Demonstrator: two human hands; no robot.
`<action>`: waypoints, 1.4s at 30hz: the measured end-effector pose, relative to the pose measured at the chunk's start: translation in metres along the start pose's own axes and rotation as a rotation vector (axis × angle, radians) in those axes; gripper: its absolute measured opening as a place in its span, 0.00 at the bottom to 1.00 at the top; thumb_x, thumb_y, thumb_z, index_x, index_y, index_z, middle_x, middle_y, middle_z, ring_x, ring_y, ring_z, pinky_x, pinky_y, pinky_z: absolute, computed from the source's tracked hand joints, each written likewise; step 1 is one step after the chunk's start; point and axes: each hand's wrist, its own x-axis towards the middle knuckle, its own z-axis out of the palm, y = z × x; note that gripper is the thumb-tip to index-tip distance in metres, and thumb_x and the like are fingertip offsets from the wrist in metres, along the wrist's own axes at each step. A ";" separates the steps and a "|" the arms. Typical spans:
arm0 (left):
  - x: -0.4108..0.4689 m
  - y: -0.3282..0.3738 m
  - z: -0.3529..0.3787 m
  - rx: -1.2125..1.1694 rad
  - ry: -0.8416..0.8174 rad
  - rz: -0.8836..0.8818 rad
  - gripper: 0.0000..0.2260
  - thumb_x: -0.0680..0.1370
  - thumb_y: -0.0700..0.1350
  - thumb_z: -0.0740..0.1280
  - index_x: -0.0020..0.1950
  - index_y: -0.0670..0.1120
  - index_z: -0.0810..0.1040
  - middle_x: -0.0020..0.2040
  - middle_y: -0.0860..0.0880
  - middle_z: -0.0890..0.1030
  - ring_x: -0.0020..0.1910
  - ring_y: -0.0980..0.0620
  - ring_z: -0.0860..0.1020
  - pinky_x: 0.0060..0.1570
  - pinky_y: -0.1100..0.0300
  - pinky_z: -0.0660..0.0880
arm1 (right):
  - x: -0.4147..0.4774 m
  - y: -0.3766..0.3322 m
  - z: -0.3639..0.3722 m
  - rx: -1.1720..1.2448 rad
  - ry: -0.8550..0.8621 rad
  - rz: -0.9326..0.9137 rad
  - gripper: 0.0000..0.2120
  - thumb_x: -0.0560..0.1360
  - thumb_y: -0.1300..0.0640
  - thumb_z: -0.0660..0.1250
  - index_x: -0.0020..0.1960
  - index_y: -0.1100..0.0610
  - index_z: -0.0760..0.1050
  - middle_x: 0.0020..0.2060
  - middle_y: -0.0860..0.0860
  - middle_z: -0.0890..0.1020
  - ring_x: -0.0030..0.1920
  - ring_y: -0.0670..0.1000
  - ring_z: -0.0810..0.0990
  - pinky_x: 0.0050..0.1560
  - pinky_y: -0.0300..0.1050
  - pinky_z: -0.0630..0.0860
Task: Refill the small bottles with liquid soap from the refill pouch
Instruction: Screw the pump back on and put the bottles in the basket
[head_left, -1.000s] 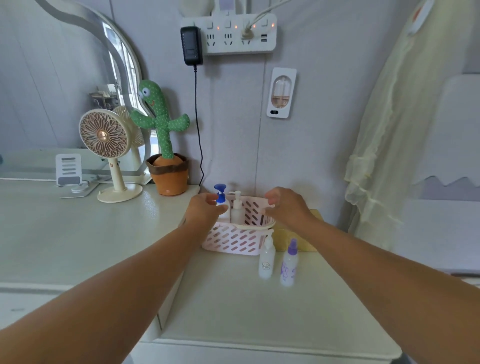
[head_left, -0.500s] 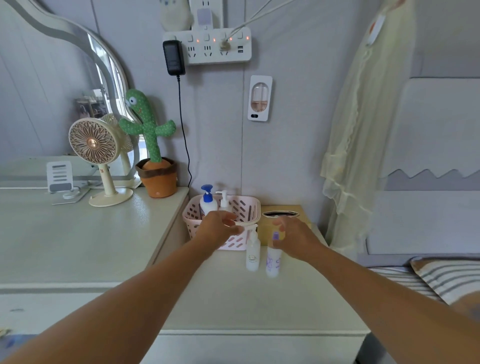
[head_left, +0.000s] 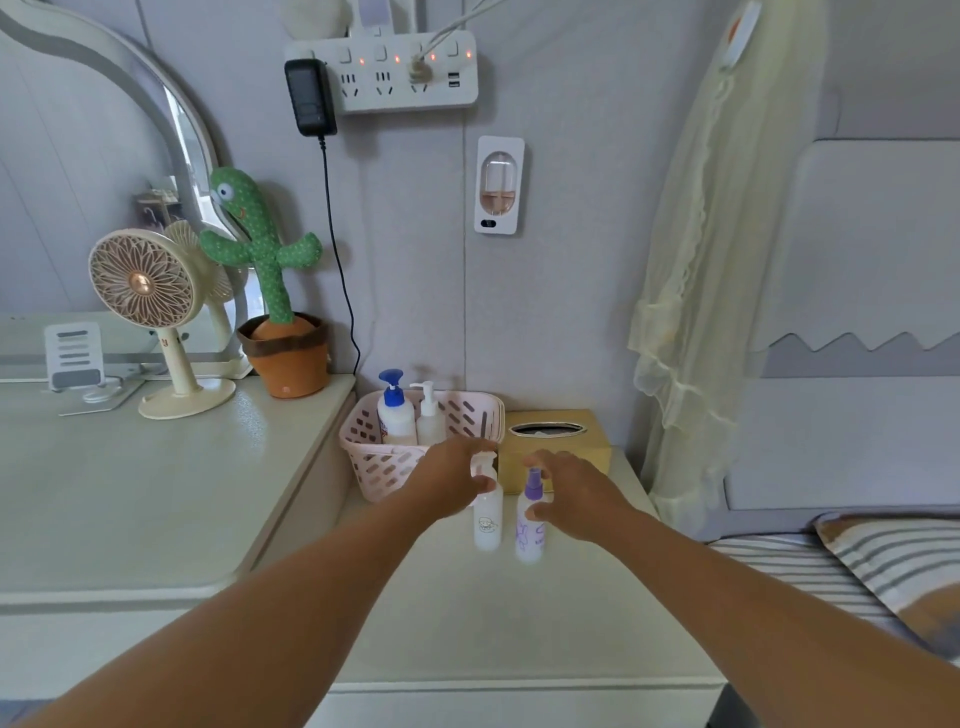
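Head view: on the low cabinet (head_left: 467, 623), just before the pink basket (head_left: 374, 457), the left hand (head_left: 452, 486) grasps the top of the white pump bottle (head_left: 487, 525). The right hand (head_left: 582, 499) has its thumb on the purple-capped bottle (head_left: 529, 540) beside it; I cannot tell whether that grip has closed.

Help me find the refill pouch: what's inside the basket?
A blue-topped pump bottle and a white one stand in the basket. No pouch shows, but its wall and the left hand hide the bottom.
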 end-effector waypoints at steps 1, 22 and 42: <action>0.001 -0.001 0.002 0.010 -0.002 0.000 0.22 0.76 0.44 0.69 0.70 0.51 0.71 0.70 0.47 0.72 0.67 0.48 0.71 0.65 0.56 0.69 | 0.001 0.001 0.000 0.017 0.014 0.003 0.27 0.71 0.54 0.73 0.67 0.49 0.68 0.61 0.51 0.75 0.57 0.52 0.76 0.55 0.45 0.76; 0.017 0.001 0.023 0.091 0.083 -0.071 0.09 0.75 0.44 0.70 0.54 0.46 0.77 0.56 0.47 0.78 0.52 0.50 0.77 0.52 0.58 0.77 | 0.017 0.000 0.010 0.084 0.022 0.079 0.11 0.69 0.60 0.74 0.36 0.52 0.72 0.41 0.49 0.79 0.43 0.50 0.78 0.45 0.43 0.75; -0.007 -0.014 -0.016 -0.012 0.143 -0.060 0.10 0.74 0.43 0.71 0.54 0.44 0.78 0.54 0.46 0.80 0.49 0.51 0.78 0.54 0.58 0.77 | 0.005 -0.018 -0.001 0.143 0.058 0.066 0.06 0.70 0.58 0.73 0.40 0.53 0.76 0.41 0.49 0.81 0.42 0.48 0.79 0.41 0.39 0.74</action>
